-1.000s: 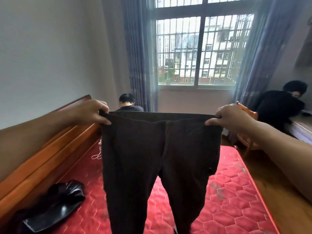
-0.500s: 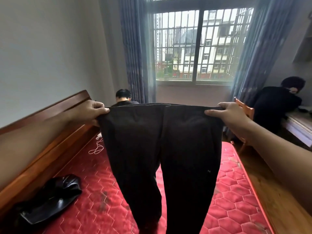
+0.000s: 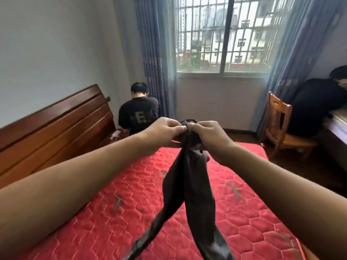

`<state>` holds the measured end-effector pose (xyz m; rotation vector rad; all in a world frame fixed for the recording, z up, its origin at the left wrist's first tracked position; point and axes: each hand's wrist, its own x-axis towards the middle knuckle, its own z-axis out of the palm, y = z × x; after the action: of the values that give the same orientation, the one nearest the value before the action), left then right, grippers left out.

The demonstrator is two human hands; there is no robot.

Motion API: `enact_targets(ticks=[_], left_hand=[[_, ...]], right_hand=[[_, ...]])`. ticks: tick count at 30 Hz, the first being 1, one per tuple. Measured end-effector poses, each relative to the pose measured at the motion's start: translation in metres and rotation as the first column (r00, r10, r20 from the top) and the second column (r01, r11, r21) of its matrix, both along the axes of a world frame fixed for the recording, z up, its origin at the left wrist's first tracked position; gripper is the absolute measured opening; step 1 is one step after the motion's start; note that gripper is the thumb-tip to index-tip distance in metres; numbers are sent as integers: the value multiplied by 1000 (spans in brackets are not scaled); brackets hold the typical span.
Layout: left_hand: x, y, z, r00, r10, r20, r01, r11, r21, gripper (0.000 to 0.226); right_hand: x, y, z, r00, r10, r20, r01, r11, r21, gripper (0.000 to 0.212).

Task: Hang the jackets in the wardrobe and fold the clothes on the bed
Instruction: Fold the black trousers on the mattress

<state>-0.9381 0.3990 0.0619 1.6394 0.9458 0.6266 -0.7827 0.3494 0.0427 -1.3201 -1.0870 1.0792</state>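
Trousers [image 3: 189,184] are hanging at centre frame over the red mattress [image 3: 105,212], legs dangling toward 6 o'clock. Left hand [image 3: 163,131] and right hand [image 3: 210,135] are touching, fingers of both pinching the bunched waistband. Headboard [image 3: 56,124] at 9 o'clock.

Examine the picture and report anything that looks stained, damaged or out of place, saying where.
The red mattress carries dark smudges left of the hanging trousers and more to their right, so it looks soiled. Nothing else stands out.
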Motion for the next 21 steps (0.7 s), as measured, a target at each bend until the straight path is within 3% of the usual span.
enact_targets(ticks=[3,5,7,9,11,12,13,15,16,17,21], left_hand=[[1,-1,-2,999,-43,-22,42,998,-55,20],[3,-4,-3,990,-124,-62,121,992,-45,20],[8,-5,-7,963,-135,-231,171,975,141,29],[17,-4,-13,935,-39,-352,170,922,349,38],[24,-2,-20,922,36,-386,168,861,481,30],[26,-2,-21,914,50,-402,182,835,519,23],[26,-1,-23,906,53,-421,204,816,541,19],[22,0,-22,895,31,-445,248,794,555,17],[19,1,-20,893,17,-449,265,788,557,17],[15,2,-18,892,9,-453,279,777,564,17],[1,11,-10,885,11,-465,324,702,634,20]], right_hand=[[17,-6,-3,990,70,-120,-75,996,-43,21],[28,-7,-6,994,98,-43,-100,994,-50,21],[34,-9,-7,989,137,49,-134,990,-48,31],[37,-13,-7,977,179,114,-175,984,-37,38],[43,-15,-11,961,180,209,-182,983,-13,36],[48,-14,-13,933,138,332,-156,987,28,31],[57,-11,-17,856,56,514,-117,989,87,27],[82,-3,-22,548,-74,833,-77,987,138,29],[96,-2,-23,416,-62,907,-77,992,102,31],[107,-3,-22,345,-30,938,-86,994,63,30],[125,-8,-14,388,-97,917,-293,930,222,23]])
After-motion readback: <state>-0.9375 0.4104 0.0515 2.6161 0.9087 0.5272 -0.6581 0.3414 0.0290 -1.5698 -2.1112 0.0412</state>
